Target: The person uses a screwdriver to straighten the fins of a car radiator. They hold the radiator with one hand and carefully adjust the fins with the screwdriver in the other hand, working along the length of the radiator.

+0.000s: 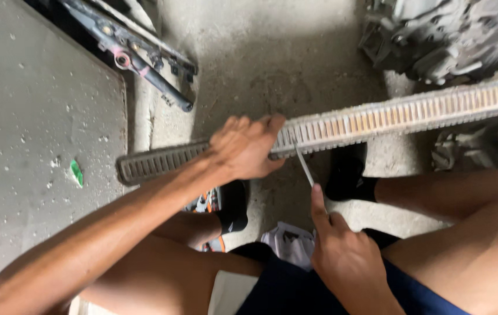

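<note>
View from above of a person seated low over a rough, dusty grey concrete floor point(272, 70) speckled with pale grit and chips. To the left lies a flat grey slab or board point(33, 116) with a small green scrap point(76, 172) on it. Across the middle runs a long finned radiator core point(377, 116), a narrow strip of close-set slots, tilted so it rises toward the right; its left stretch looks dark and grimy, its right stretch pale with rusty orange between the fins, and it runs out of view at the right edge. The left hand point(243, 149) is wrapped over the top of the core near its middle, fingers curled down the far side and thumb underneath, gripping it firmly. The right hand point(342, 256), lower and nearer the body, pinches a thin flat metal blade point(304, 166), forefinger stretched along it, the tip touching the fins just right of the left hand; its handle is hidden in the fist, so the kind of tool cannot be told. Bare knees and dark shorts fill the bottom, with dark shoes point(348, 172) on the floor beneath the core and a crumpled white cloth point(288, 242) between the legs. At top left a dark metal bracket with pinkish fittings point(144, 55) is partly cut off; at top right a grey cast engine part point(447, 35) is blurred and cropped.
</note>
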